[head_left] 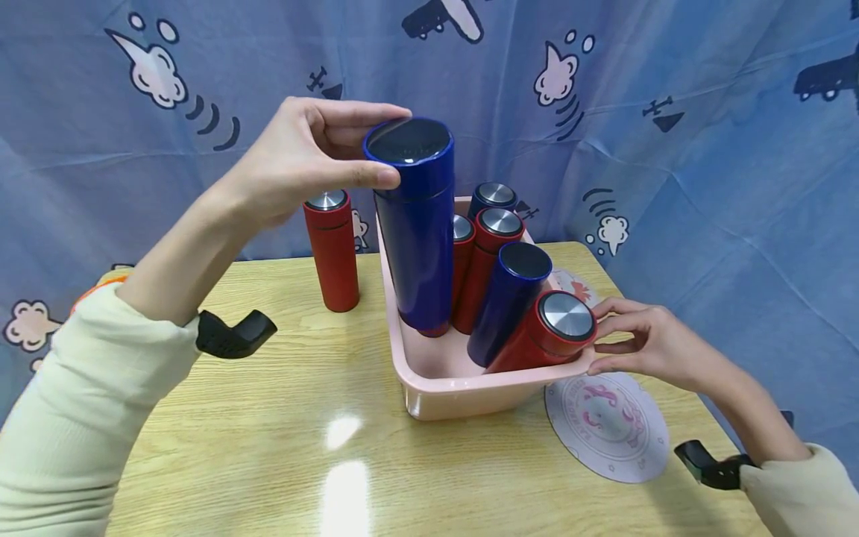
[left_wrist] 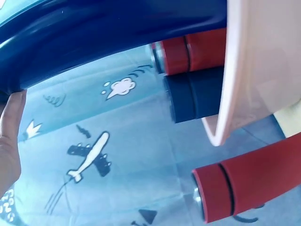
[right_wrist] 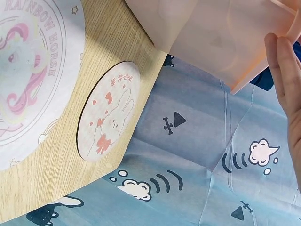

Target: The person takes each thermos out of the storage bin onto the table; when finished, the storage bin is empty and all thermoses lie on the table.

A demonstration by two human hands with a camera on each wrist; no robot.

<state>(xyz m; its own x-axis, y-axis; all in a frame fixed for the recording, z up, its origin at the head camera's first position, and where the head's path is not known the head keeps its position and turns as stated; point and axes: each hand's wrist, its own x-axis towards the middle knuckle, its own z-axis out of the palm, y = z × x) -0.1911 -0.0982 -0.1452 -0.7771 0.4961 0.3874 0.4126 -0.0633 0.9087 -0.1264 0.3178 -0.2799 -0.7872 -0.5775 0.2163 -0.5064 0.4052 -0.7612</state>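
A: Gripping at the cap is what is shown: the blue flask (head_left: 416,224) is pinched near its top by the left hand (head_left: 302,160), thumb in front and fingers curled behind, and its base is held just above the bin (head_left: 429,388) floor.

B: And the right hand (head_left: 644,339)?

A: The bin's near corner is touched by its loosely bent fingertips, right beside the leaning red flask (head_left: 546,332); whether anything is truly clamped cannot be told.

B: How is the blue flask likely to handle?

A: It is judged stiff and fairly weighty, with a smooth, glossy wall that could slip. A hold lower, round the body, would probably be steadier than at the cap.

B: What else is close?

A: A red flask (head_left: 332,250) is stood on the table (head_left: 268,447) under the left wrist; a round mat (head_left: 607,425) is laid below the right hand.
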